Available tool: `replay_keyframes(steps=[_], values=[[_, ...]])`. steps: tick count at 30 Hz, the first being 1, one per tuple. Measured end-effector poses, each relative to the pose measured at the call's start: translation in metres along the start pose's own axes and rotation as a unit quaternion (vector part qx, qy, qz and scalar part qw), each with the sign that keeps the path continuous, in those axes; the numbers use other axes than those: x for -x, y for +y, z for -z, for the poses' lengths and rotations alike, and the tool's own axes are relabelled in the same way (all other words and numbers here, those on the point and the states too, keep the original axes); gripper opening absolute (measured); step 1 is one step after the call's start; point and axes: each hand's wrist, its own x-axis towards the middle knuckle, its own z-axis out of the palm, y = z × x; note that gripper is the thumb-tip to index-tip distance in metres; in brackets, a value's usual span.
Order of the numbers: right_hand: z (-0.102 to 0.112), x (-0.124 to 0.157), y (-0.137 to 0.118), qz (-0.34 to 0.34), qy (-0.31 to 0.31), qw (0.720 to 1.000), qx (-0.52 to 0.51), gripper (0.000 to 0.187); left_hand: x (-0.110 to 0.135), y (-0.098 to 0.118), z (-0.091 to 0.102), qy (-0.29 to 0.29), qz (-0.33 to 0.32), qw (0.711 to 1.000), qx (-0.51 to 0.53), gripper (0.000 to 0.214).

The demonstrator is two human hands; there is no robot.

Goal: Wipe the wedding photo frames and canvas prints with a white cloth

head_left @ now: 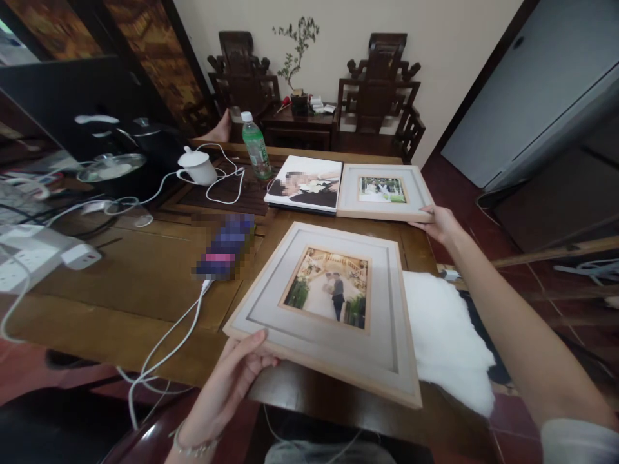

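Tilted above the near edge of the wooden table is a large picture frame (387,277) with a light wood border and a couple's photo in its middle. My left hand (242,364) grips its near left corner, thumb on top and fingers beneath. Farther back, my right hand (439,223) pinches the near right corner of a second picture frame (416,187) of the same style. That frame lies beside a photo album (309,183) with a couple on its white cover; they touch or nearly touch.
A phone (225,248) with a white charging cable (186,335) lies left of the frames. Behind stand a green-labelled bottle (256,147) and a lidded white cup (197,169). White fluffy cloth (447,335) hangs at the right edge. A power strip (29,258) sits far left.
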Motion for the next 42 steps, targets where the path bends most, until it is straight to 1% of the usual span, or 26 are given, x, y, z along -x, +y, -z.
replay_keyframes(steps=[2, 6, 8, 10, 11, 12, 13, 14, 15, 16, 17, 19, 21, 22, 24, 25, 27, 31, 33, 35, 37, 39, 42], values=[[0.002, 0.002, -0.001, 0.003, -0.012, 1.000, 0.016, 0.021, -0.001, -0.001, 0.002, -0.013, -0.015, 1.000, -0.006, 0.029], [0.004, 0.003, -0.002, 0.024, -0.024, 0.998, 0.061, 0.018, -0.003, -0.005, 0.006, -0.033, -0.022, 0.999, -0.010, 0.032], [0.004, 0.003, -0.003, 0.041, -0.020, 0.995, 0.093, 0.015, -0.006, -0.006, 0.007, -0.040, -0.026, 0.999, -0.011, 0.032], [0.002, 0.011, -0.007, 0.063, -0.006, 0.991, 0.121, 0.015, -0.009, -0.007, 0.008, -0.057, -0.029, 0.998, -0.015, 0.029], [0.002, 0.020, -0.010, 0.087, 0.005, 0.986, 0.140, 0.018, -0.010, -0.006, 0.007, -0.071, -0.029, 0.997, -0.016, 0.027], [0.002, 0.033, -0.012, 0.132, 0.015, 0.976, 0.171, 0.023, -0.011, -0.006, 0.007, -0.085, -0.026, 0.996, -0.017, 0.024], [0.003, 0.051, -0.014, 0.185, 0.023, 0.962, 0.201, 0.031, -0.012, -0.005, 0.006, -0.096, -0.024, 0.995, -0.015, 0.022], [0.006, 0.073, -0.014, 0.280, 0.022, 0.923, 0.264, 0.039, -0.012, -0.003, 0.005, -0.102, -0.022, 0.994, -0.013, 0.019], [0.009, 0.100, -0.013, 0.373, 0.012, 0.871, 0.319, 0.041, -0.012, -0.002, 0.004, -0.104, -0.020, 0.994, -0.010, 0.016], [0.014, 0.129, -0.011, 0.437, -0.011, 0.830, 0.345, 0.040, -0.012, -0.001, 0.003, -0.102, -0.020, 0.995, -0.006, 0.013], [0.020, 0.159, -0.006, 0.481, -0.039, 0.801, 0.354, 0.037, -0.011, 0.000, 0.003, -0.098, -0.022, 0.995, -0.002, 0.010], [0.036, 0.216, 0.007, 0.540, -0.071, 0.748, 0.378, 0.033, -0.011, 0.001, 0.002, -0.091, -0.028, 0.995, 0.006, 0.008], [0.054, 0.260, 0.024, 0.585, -0.104, 0.711, 0.377, 0.032, -0.011, 0.000, 0.002, -0.088, -0.032, 0.996, 0.016, 0.012], [0.063, 0.276, 0.032, 0.593, -0.131, 0.700, 0.377, 0.031, -0.012, 0.000, 0.003, -0.087, -0.033, 0.995, 0.021, 0.014], [0.076, 0.296, 0.047, 0.599, -0.179, 0.673, 0.394, 0.028, -0.014, 0.000, 0.003, -0.087, -0.033, 0.995, 0.029, 0.016], [0.080, 0.301, 0.053, 0.596, -0.197, 0.664, 0.406, 0.027, -0.014, 0.000, 0.004, -0.089, -0.032, 0.995, 0.032, 0.017], [0.082, 0.304, 0.061, 0.585, -0.212, 0.648, 0.439, 0.024, -0.015, 0.000, 0.004, -0.094, -0.029, 0.995, 0.034, 0.018], [0.072, 0.298, 0.070, 0.549, -0.195, 0.620, 0.526, 0.012, -0.016, 0.001, 0.006, -0.105, -0.022, 0.993, 0.041, 0.022], [0.065, 0.294, 0.074, 0.523, -0.183, 0.618, 0.557, 0.009, -0.016, 0.001, 0.007, -0.114, -0.019, 0.992, 0.042, 0.023], [0.059, 0.291, 0.078, 0.505, -0.166, 0.623, 0.573, 0.010, -0.017, 0.001, 0.008, -0.121, -0.018, 0.992, 0.042, 0.022], [0.055, 0.291, 0.082, 0.504, -0.151, 0.622, 0.579, 0.012, -0.018, 0.001, 0.009, -0.121, -0.018, 0.991, 0.044, 0.021], [0.055, 0.291, 0.084, 0.514, -0.143, 0.614, 0.582, 0.014, -0.019, 0.002, 0.009, -0.117, -0.018, 0.992, 0.042, 0.021], [0.064, 0.293, 0.082, 0.526, -0.143, 0.604, 0.581, 0.017, -0.019, 0.003, 0.008, -0.110, -0.013, 0.993, 0.031, 0.024]])
